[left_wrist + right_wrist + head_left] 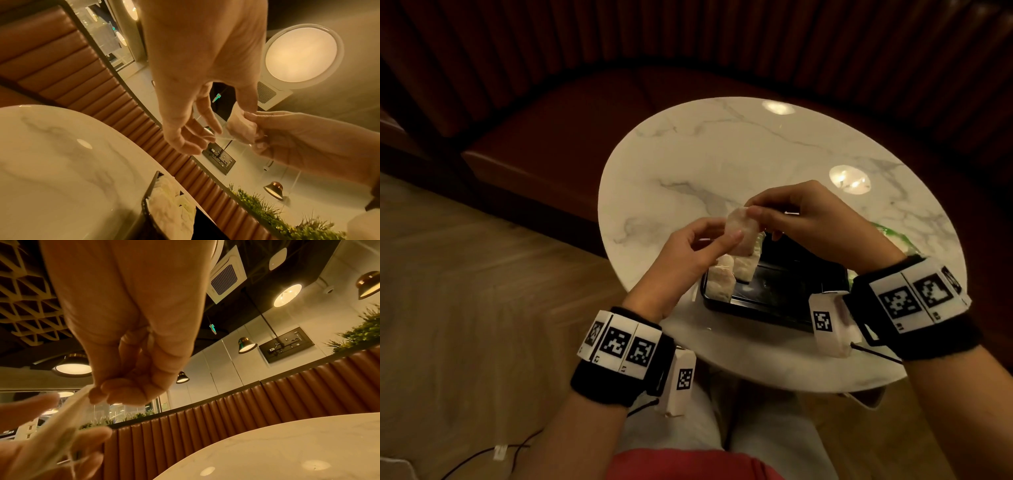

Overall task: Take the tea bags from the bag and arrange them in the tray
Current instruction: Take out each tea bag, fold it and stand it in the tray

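Note:
A pale tea bag [739,228] hangs in the air over the left end of the black tray [784,301]. My left hand [726,240] pinches its lower side between thumb and fingers. My right hand [756,212] pinches its top edge with curled fingers. In the left wrist view the tea bag [240,126] sits between the left hand [232,121] and the right hand [287,134]. The right wrist view shows my right hand [123,394] gripping the tea bag [68,415]. Several tea bags [722,284] lie in the tray's left part. A green bag [890,231] shows behind my right wrist, mostly hidden.
The tray stands near the front edge of a round white marble table [722,154]. A padded brown bench [571,113] curves around the table's far side. Wooden floor [465,274] lies to the left, with a cable on it. My knees are under the table's near edge.

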Demonstrator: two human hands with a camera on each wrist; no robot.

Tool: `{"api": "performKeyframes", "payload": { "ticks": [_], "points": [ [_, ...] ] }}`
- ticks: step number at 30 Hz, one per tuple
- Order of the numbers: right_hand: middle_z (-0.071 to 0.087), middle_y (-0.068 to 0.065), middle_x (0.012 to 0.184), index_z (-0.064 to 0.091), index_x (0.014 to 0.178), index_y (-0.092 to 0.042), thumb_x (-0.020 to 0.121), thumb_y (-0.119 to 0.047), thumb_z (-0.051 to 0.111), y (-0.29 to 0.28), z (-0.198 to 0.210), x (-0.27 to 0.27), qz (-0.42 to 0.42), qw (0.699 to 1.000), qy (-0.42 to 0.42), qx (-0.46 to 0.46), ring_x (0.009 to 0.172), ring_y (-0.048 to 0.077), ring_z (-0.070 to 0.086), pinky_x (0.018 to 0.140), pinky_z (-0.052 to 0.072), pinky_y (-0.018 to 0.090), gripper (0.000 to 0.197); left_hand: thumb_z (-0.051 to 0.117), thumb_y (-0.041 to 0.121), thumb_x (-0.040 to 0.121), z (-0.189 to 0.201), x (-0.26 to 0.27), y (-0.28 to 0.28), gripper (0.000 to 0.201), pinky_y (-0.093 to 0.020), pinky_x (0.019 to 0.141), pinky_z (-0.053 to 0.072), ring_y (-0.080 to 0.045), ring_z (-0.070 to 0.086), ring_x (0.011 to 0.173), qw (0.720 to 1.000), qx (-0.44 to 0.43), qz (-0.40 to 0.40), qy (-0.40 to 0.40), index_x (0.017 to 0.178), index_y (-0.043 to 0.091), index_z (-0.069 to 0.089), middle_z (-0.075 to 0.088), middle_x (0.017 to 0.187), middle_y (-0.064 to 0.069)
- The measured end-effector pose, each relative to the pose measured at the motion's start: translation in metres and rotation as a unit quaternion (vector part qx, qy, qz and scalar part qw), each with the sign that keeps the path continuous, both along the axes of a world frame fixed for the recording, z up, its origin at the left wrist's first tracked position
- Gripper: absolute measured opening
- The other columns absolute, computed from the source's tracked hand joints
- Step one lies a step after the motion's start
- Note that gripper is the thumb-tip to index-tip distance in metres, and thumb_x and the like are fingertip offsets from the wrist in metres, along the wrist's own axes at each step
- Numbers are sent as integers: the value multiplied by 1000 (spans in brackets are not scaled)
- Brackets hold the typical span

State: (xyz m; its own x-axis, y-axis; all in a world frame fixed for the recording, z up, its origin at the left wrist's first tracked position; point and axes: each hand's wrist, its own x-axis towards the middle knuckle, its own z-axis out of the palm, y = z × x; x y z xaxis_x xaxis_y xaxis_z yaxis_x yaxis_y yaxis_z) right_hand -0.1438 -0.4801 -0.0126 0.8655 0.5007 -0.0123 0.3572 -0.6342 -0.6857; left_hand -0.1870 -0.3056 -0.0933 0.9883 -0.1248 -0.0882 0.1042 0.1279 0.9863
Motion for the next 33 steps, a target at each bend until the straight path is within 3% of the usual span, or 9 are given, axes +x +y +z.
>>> {"api": "performKeyframes", "payload": {
  "ticks": [6, 9, 12, 17, 19, 22, 26, 29, 33],
  "points": [
    [71, -3, 94, 64, 118, -16, 93, -19, 61, 2, -2, -7, 4, 998, 53, 35, 76, 0, 66, 73, 52, 14, 25, 68, 12, 89, 7, 0, 0, 14, -32, 83, 58, -18, 70, 92, 993, 19, 88, -74, 103, 10, 71, 74, 96, -7],
    [72, 8, 92, 60, 123, -12, 88, -13, 67, 1, -7, -11, -26, 992, 85, 89, 78, 11, 69, 76, 56, 20, 35, 69, 10, 88, 10, -1, -1, 19, -35, 79, 60, -19, 72, 88, 992, 17, 99, -81, 107, 14, 64, 73, 94, -11],
    [73, 10, 89, 60, 121, -10, 88, -7, 67, 1, -10, -14, -49, 987, 88, 122, 74, 10, 68, 74, 57, 22, 33, 69, 5, 88, 13, -3, -1, 33, -29, 74, 60, -11, 72, 84, 990, 13, 98, -99, 111, 22, 52, 69, 96, -9],
    [74, 7, 87, 60, 120, -14, 90, -8, 65, -5, -9, -14, -75, 982, 93, 147, 76, 12, 69, 72, 57, 24, 31, 69, 14, 89, 13, -2, 1, 21, -42, 74, 60, -18, 70, 87, 980, 78, 114, -143, 95, 28, 54, 68, 97, -6],
    [74, 7, 88, 59, 121, -14, 91, -8, 64, -7, -7, -15, -73, 980, 101, 157, 76, 11, 68, 70, 56, 23, 31, 67, 7, 90, 11, 0, 1, 18, -47, 76, 59, -17, 69, 84, 978, 90, 117, -148, 88, 24, 62, 69, 94, 0],
    [73, 10, 89, 58, 122, -13, 91, -6, 63, -6, -7, -18, -70, 975, 114, 180, 76, 13, 67, 68, 55, 22, 32, 66, 5, 91, 12, 0, 1, 15, -42, 78, 59, -12, 68, 85, 976, 95, 120, -154, 93, 20, 66, 70, 95, 4],
    [69, 6, 87, 57, 121, -11, 91, -2, 62, -5, -9, -18, -86, 959, 114, 245, 83, 17, 65, 72, 54, 25, 32, 69, 12, 89, 12, 0, 0, 25, -39, 80, 60, -10, 70, 93, 983, 64, 129, -117, 105, 27, 58, 72, 96, -2],
    [65, 3, 86, 56, 118, -10, 92, 1, 57, -3, -11, -19, -76, 947, 131, 284, 89, 19, 64, 80, 52, 28, 28, 68, 12, 90, 10, 0, -1, 18, -47, 84, 58, -17, 70, 90, 983, 68, 135, -104, 98, 28, 63, 73, 90, -2],
    [59, 7, 84, 55, 111, -10, 94, 8, 45, 1, -14, -22, -72, 917, 196, 340, 84, 22, 63, 80, 52, 28, 26, 66, 14, 92, 11, 0, -5, 16, -44, 88, 57, -17, 68, 96, 983, 73, 136, -96, 93, 29, 69, 72, 94, 3]
  ]
}}
